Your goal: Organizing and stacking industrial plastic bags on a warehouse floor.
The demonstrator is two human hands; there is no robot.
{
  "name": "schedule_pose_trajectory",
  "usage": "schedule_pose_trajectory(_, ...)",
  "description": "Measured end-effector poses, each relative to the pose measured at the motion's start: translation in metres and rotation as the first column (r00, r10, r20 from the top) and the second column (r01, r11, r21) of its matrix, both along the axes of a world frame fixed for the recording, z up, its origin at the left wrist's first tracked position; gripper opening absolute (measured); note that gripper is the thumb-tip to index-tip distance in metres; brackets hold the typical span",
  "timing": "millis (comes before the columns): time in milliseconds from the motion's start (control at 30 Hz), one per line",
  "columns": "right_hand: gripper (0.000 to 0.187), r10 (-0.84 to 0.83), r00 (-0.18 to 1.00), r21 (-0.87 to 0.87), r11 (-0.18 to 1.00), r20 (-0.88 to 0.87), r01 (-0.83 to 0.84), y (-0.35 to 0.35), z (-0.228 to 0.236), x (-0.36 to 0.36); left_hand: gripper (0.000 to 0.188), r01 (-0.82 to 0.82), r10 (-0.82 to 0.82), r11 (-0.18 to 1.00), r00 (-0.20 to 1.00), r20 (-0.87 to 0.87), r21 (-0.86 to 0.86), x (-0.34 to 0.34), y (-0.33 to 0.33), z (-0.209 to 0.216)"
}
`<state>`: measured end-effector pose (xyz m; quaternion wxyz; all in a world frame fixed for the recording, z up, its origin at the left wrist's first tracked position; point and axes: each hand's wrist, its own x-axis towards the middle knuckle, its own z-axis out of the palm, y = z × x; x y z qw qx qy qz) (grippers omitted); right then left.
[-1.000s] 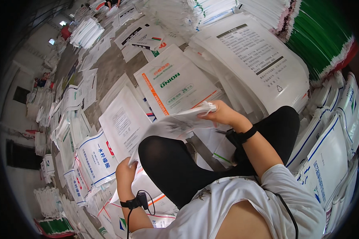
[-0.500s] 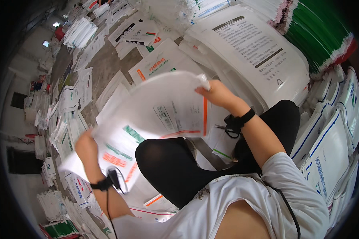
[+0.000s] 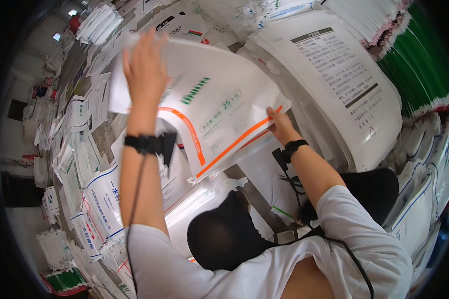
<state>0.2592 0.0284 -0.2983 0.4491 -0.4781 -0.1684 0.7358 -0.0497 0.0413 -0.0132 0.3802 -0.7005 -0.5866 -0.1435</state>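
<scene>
A large white woven sack [image 3: 239,84] with green print and orange border stripes is stretched out in front of me, partly lifted and curved. My right hand [image 3: 283,125] pinches its right edge beside an orange stripe, thumb on top. At the sack's far left side my left hand [image 3: 145,65] reaches up with fingers apart and slightly blurred, lying over or against the sheet. Whether its palm presses on the sack is hidden. Both wrists wear black straps with small devices and cables.
A thick stack of white printed sacks [image 3: 329,65] stands at the right, with a green pile [image 3: 419,65] of folded sacks beyond it. More white sacks [image 3: 419,199] stand at the lower right. Sacks with blue print [image 3: 105,197] lie at the left. My black-clad knee [image 3: 224,234] is close below.
My left hand has swung up and away from me, its fingers now spread. The sack has turned to show another printed side and spread farther out. My right hand has come lower and slightly right.
</scene>
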Motion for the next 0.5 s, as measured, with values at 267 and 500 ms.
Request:
schedule_pose_trajectory(267,0.036,0.025,0.988,-0.205,0.979,0.154,0.007,0.008,-0.115,0.005,0.059,0.057,0.666,0.628,0.475,0.575,-0.776,-0.05,-0.167,-0.304)
schedule_pose_trajectory(500,0.034,0.025,0.979,-0.252,0.967,0.201,0.027,0.007,-0.09,0.01,0.065,0.01,0.86,0.446,0.274,0.431,-0.895,-0.048,-0.214,-0.395)
